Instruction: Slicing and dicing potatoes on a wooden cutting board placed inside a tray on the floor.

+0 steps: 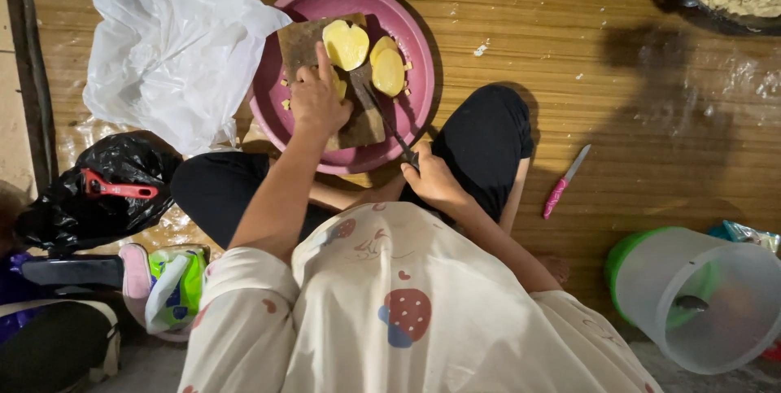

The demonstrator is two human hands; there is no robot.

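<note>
Woven straw mat (634, 92) covers the floor; person seated cross-legged on it, viewed from above. Pink round tray (411, 43) sits just beyond the knees, carrying a dark wooden cutting board (299, 41). On the board: peeled yellow potato halves (346, 43), a further piece (389, 72) at its right edge on the tray.

Left hand (316, 100): palm down on the board, fingers pressing a small potato piece, index finger extended toward the far halves. Right hand (431, 180): closed around the handle of a dark knife (384, 116), blade running up-left to the piece under the left hand.

Right of the knee, apart: pink-handled knife (563, 183) lying on the mat. Near right: translucent plastic tub (700, 299) on its side. Left: white plastic bag (175, 47); black bag (98, 198) with a red peeler (118, 188) on top.
</note>
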